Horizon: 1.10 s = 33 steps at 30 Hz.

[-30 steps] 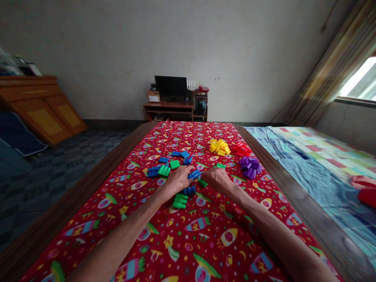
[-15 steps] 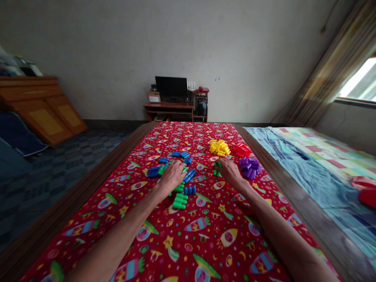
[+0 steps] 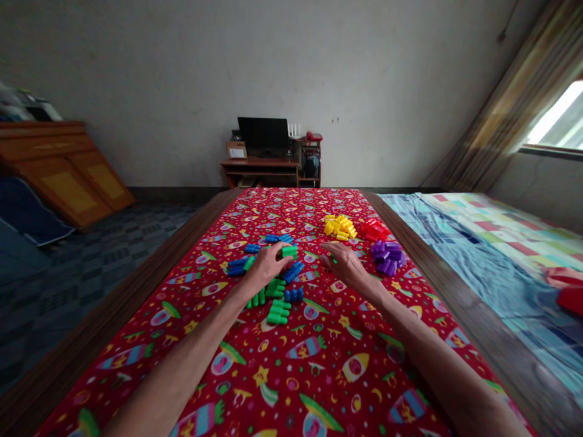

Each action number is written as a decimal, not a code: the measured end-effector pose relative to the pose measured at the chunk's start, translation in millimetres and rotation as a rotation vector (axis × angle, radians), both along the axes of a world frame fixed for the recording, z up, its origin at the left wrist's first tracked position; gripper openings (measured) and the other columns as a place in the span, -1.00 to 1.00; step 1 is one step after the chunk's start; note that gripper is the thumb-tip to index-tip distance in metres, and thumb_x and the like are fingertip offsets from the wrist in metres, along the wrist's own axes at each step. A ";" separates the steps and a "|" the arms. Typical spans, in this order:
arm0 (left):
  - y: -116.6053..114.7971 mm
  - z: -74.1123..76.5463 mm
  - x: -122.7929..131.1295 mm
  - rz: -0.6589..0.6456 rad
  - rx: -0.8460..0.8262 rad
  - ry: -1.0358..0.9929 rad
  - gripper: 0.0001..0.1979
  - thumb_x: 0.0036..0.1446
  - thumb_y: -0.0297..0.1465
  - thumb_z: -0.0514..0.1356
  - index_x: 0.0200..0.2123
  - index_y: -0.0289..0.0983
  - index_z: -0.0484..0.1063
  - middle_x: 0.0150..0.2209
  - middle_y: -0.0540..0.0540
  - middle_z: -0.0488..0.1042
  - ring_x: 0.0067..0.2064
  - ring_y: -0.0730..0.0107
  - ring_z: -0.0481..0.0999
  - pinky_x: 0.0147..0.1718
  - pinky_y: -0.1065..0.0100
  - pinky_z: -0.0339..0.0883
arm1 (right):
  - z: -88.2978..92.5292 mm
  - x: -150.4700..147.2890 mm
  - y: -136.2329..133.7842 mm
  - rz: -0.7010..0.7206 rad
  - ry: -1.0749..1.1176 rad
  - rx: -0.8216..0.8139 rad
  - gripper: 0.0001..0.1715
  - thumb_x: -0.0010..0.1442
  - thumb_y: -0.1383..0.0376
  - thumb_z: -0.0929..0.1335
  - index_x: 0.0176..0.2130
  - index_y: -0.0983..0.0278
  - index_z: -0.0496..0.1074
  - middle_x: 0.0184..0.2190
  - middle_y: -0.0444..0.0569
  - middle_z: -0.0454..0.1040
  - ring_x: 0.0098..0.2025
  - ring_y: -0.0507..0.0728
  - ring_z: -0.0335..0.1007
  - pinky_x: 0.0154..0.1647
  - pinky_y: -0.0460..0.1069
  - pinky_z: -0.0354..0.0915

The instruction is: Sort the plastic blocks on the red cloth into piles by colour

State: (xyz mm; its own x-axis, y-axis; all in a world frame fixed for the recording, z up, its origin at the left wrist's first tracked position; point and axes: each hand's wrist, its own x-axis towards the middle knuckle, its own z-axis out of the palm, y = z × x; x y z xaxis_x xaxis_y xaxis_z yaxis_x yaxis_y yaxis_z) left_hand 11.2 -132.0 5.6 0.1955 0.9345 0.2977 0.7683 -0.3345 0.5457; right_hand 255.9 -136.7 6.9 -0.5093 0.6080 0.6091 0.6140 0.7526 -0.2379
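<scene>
At frame centre, a green block (image 3: 289, 250) was seen pinched by the left hand (image 3: 268, 264), leftward of the right hand (image 3: 347, 263), whose grip could not be determined.

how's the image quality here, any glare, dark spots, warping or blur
Head view: daylight blows out the window at right; head view: the floor at left is dim; head view: wide-angle stretch makes the wooden cabinet lean; head view: the purple toy pieces show clear colour but soft detail.
</scene>
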 end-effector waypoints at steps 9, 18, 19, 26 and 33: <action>-5.7 2.5 11.5 -0.191 -0.042 -0.039 -0.56 0.12 -0.34 0.22 0.07 -0.24 0.26 -0.13 -0.13 0.57 -0.17 0.23 0.59 -0.16 0.28 0.43 | -1.5 -11.4 -5.0 -0.012 -0.007 -0.217 -0.60 0.34 0.16 0.19 -0.28 0.35 0.48 -0.58 -0.10 0.41 -0.56 -0.01 0.21 -0.47 -0.11 0.09; 15.9 -22.7 -44.9 0.104 0.098 0.362 -0.61 0.18 -0.35 0.13 0.07 -0.34 0.37 0.08 -0.28 0.45 0.15 0.13 0.38 0.16 0.15 0.19 | -39.5 47.0 33.9 -0.522 -0.036 0.046 -0.68 0.30 0.24 0.21 -0.32 0.32 0.46 -0.46 0.05 0.48 -0.37 0.10 0.35 -0.29 -0.06 0.17; 17.4 -26.7 -46.3 0.080 0.082 0.355 -0.63 0.18 -0.35 0.13 0.04 -0.33 0.40 0.06 -0.27 0.47 0.14 0.14 0.40 0.15 0.16 0.20 | -40.3 48.1 33.9 -0.537 -0.073 0.012 -0.68 0.29 0.27 0.21 -0.39 0.31 0.45 -0.51 0.03 0.45 -0.41 0.08 0.33 -0.33 -0.06 0.14; 14.8 -10.2 -38.7 0.169 0.030 0.187 -0.51 0.13 -0.32 0.20 0.13 -0.29 0.31 0.01 -0.28 0.50 0.02 0.07 0.51 0.00 0.15 0.35 | -21.3 41.7 28.3 -0.613 -0.139 -0.155 -0.64 0.27 0.32 0.21 -0.49 0.31 0.44 -0.58 -0.02 0.39 -0.47 0.08 0.30 -0.41 -0.05 0.05; 4.4 7.2 -14.3 -0.134 -0.161 -0.292 -0.35 0.15 -0.09 0.12 0.21 -0.31 0.16 -0.19 -0.19 0.58 -0.23 0.21 0.58 -0.30 0.30 0.42 | 10.2 10.0 4.4 -0.159 0.020 -0.062 -0.66 0.33 0.26 0.19 -0.18 0.33 0.49 -0.35 0.06 0.52 -0.30 0.10 0.42 -0.28 -0.06 0.22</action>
State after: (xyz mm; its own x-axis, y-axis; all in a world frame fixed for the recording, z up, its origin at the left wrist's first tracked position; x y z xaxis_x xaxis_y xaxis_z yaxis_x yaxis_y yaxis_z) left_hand -3.1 -127.6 12.9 0.2475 0.9458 0.2101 0.5278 -0.3134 0.7894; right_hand 265.9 -132.3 17.1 -0.3914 0.7168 0.5771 0.7189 0.6296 -0.2945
